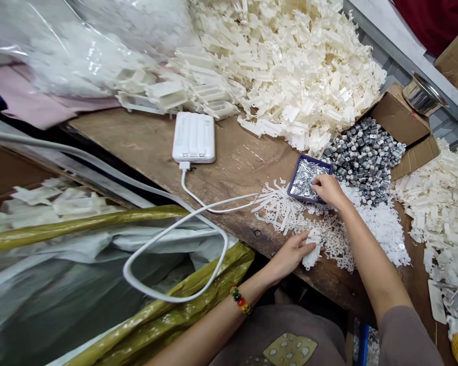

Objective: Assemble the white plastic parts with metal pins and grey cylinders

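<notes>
In my left hand (292, 254) is a white plastic housing (312, 249), gripped between thumb and fingers near the table's front edge. My right hand (327, 189) reaches over a small dark blue tray (290, 189) full of thin silvery metal pins (307, 175). Its thumb and fingertips are pinched together at the pins; whatever is between them is too small to make out. Beside the tray lie thin white plastic strips with looped ends (277, 206). Tiny cream plastic pieces (338, 239) spread between my two hands.
Grey motors or metal cylinders (366, 152) spill from a cardboard box (399, 114). Cream plastic housings (290, 66) form a large heap behind. Small clear-white discs (385, 229) lie right. A white power bank (194, 137) trails a looped cable (127, 267) over the front edge and an open sack (99, 284).
</notes>
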Action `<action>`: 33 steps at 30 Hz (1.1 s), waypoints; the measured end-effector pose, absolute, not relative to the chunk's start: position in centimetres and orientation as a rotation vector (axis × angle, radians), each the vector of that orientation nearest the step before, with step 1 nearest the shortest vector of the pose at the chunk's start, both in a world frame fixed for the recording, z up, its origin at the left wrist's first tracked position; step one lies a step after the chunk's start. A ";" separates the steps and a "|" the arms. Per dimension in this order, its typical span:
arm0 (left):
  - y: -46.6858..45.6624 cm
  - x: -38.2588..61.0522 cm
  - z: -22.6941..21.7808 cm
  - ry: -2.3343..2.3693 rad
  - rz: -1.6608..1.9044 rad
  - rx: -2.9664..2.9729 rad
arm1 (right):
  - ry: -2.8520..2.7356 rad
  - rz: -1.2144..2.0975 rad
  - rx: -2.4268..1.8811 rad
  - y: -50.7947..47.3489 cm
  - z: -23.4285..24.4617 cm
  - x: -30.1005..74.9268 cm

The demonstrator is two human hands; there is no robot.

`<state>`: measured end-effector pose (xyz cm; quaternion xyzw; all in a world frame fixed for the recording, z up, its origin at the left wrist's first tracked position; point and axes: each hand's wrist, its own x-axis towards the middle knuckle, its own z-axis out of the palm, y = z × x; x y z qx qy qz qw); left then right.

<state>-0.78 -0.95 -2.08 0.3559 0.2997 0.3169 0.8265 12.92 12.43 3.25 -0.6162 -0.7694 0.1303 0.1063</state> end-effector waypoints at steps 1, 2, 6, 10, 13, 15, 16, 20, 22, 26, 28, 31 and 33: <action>-0.9 -0.8 -2.0 0.635 0.673 0.761 | -2.165 0.476 -1.787 12.6 3.1 13.1; -0.9 -0.9 -1.9 0.636 0.675 0.770 | -2.062 0.566 -1.757 12.7 2.9 13.3; -1.0 -1.0 -1.7 0.658 0.671 0.818 | -1.731 0.931 -1.647 12.7 2.5 13.7; -0.9 -0.8 -1.8 0.673 0.674 0.801 | -1.598 0.965 -1.590 11.4 2.9 13.8; -0.9 -0.6 -2.2 0.698 0.669 0.789 | -1.483 1.034 -1.539 9.8 3.2 14.1; -0.8 -0.4 -2.4 0.729 0.667 0.780 | -1.369 1.132 -1.489 8.9 3.4 14.4; -0.8 -0.4 -2.5 0.745 0.669 0.779 | -1.323 1.151 -1.465 8.5 3.5 14.5; -0.8 -0.2 -2.9 0.747 0.673 0.786 | -1.314 1.082 -1.430 6.4 3.7 15.0; -0.8 -0.1 -3.2 0.726 0.676 0.773 | -1.401 1.077 -1.467 4.5 3.4 15.3; -0.8 0.0 -3.5 0.727 0.691 0.752 | -1.484 1.104 -1.592 0.0 1.4 15.7; -0.8 0.0 -3.5 0.718 0.686 0.743 | -1.425 1.070 -1.616 -1.4 0.3 15.6; -0.8 -0.1 -3.2 0.713 0.682 0.736 | -1.453 0.938 -1.615 -2.2 -0.5 15.2; -0.8 -0.1 -3.1 0.714 0.678 0.743 | -1.588 0.747 -1.629 -2.3 -0.5 14.8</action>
